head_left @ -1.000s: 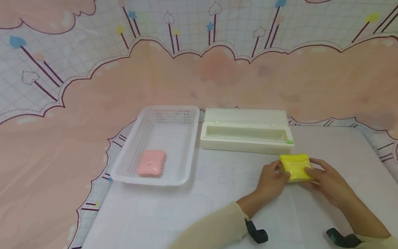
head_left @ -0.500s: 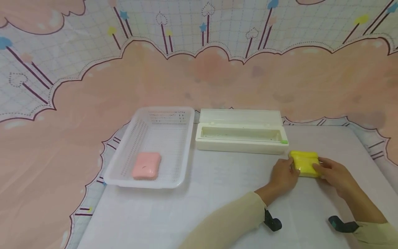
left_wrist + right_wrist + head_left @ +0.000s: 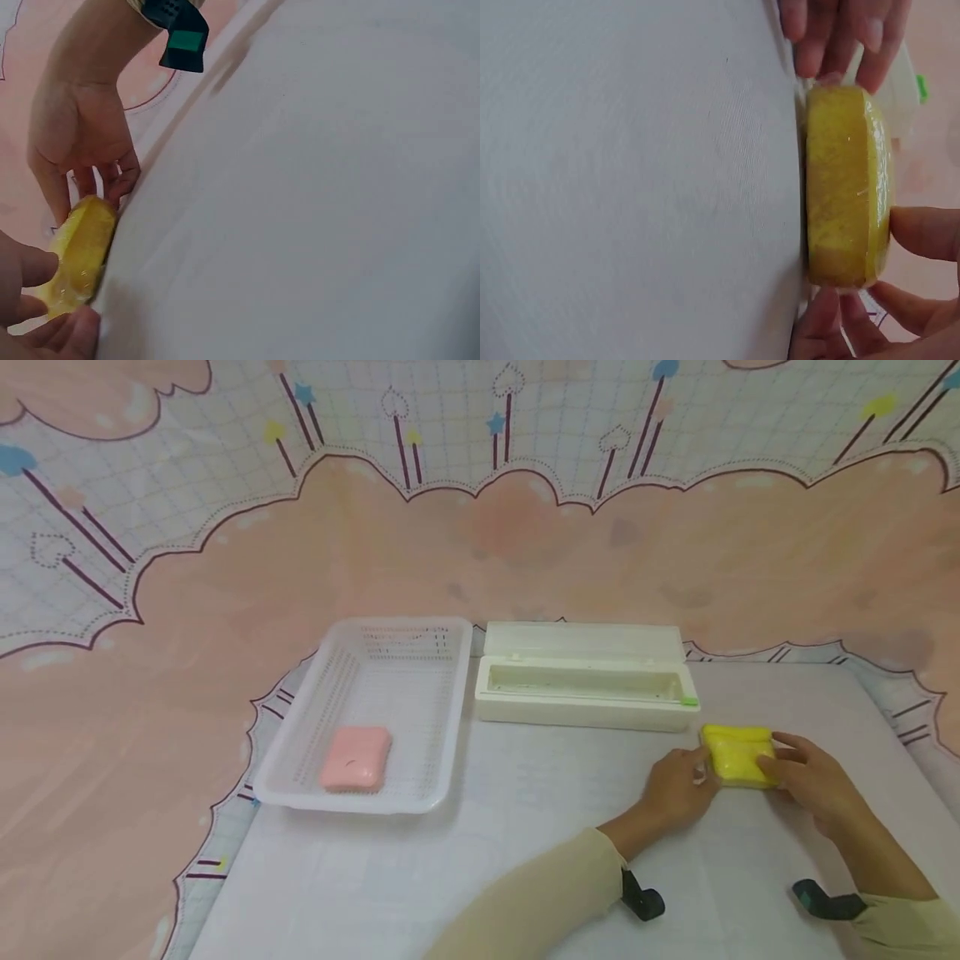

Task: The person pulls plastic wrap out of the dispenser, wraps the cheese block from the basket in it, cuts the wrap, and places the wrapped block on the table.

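Observation:
A yellow block wrapped in clear film (image 3: pixel 738 756) lies at the right of the white table, flat against its surface. My left hand (image 3: pixel 678 789) is at its left edge, thumb and fingertips touching the wrapped end. On the opposite edge, my right hand (image 3: pixel 813 781) grips the block. In the right wrist view its thumb (image 3: pixel 926 232) presses the rounded upper face, with the other fingers at the near end. The left hand's fingers (image 3: pixel 825 34) show at the far end there. Part of the left hand's hold is hidden in the head view.
A white perforated basket (image 3: pixel 457 710) stands at the left, holding a pink block (image 3: pixel 356 758) of similar shape. Behind the hands sits a long cream box (image 3: pixel 585 714), its lid raised, with a green tab at its right corner. A patterned cloth (image 3: pixel 420 560) hangs behind the table.
Both hands have shifted the yellow block slightly right and away from me, down onto the table. Over the last half second it has barely moved. The camera view has turned a little.

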`<state>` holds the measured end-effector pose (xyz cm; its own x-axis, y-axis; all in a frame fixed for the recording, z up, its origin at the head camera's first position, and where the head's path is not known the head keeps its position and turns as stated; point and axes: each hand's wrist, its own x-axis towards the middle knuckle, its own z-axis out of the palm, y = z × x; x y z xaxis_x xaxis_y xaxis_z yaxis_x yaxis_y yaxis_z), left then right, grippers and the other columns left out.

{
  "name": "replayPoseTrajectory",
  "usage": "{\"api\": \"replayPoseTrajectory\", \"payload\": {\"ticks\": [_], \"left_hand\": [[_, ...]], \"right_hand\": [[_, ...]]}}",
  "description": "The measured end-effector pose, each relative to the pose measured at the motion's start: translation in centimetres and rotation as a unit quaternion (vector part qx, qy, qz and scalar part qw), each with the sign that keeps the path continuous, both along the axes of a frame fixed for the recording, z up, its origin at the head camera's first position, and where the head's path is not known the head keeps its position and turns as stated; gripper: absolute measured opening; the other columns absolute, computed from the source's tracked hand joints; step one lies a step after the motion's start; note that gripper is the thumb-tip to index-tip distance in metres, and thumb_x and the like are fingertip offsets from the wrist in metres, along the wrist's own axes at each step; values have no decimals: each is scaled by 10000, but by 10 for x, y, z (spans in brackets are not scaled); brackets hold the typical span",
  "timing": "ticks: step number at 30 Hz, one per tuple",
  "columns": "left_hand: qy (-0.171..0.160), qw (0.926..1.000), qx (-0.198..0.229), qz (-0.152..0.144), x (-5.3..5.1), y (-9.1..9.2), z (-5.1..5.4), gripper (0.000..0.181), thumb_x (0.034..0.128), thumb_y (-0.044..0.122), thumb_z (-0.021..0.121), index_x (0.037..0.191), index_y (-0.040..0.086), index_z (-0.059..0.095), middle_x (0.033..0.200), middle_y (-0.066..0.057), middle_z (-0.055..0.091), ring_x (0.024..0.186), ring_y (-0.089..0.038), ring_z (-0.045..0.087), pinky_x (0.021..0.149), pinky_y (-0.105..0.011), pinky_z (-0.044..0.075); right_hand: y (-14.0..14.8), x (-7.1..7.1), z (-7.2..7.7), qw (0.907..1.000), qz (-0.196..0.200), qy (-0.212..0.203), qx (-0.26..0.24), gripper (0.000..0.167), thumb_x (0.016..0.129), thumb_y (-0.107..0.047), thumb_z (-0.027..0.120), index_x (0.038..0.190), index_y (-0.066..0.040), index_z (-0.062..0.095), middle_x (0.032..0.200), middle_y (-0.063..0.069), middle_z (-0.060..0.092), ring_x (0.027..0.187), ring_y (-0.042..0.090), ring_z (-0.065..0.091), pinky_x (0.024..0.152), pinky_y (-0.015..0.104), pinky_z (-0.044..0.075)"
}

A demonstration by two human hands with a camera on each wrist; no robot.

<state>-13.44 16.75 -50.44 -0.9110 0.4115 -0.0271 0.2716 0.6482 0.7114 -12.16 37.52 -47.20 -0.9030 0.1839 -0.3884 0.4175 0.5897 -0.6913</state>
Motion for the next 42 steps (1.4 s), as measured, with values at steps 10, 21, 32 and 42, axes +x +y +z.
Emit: {"api": "replayPoseTrajectory", "payload": {"ticks": [10,21,32,42], "left_hand": [[316,9892,-1291,-624,-3,-87,52,259,1011,310,636,1245,224,707,1130,82,690,1041,-34,625,849,-182,502],[921,9676,-2313,-414,-70,-190,144,243,1062,218,542,1224,144,707,1188,-17,721,1118,-179,670,914,-340,560],[-221,9634,-2398,-1180,-136,-279,141,373,1070,270,544,1418,148,601,1504,-23,557,1432,-243,472,1181,-412,378],[-514,9553,-2364,-1699,-148,-282,127,340,994,270,679,1313,158,702,1390,-17,655,1382,-236,515,1153,-399,411]], "right_hand": [[-46,-8,17,9722,-136,2019,1180,640,1039,-404,545,1552,-56,385,1530,292,406,1338,495,434,1008,669,450],[-93,-51,44,9060,2002,3515,1250,513,977,-310,698,1416,-72,581,1278,224,685,1269,489,554,996,706,412],[-114,-98,45,8911,3137,2905,1519,437,975,-372,687,1316,-98,681,1137,155,762,1048,401,677,857,533,404],[-114,-115,39,9078,3341,2049,1491,376,938,-470,713,1188,-194,764,1095,17,775,1013,243,682,726,325,410]]}}
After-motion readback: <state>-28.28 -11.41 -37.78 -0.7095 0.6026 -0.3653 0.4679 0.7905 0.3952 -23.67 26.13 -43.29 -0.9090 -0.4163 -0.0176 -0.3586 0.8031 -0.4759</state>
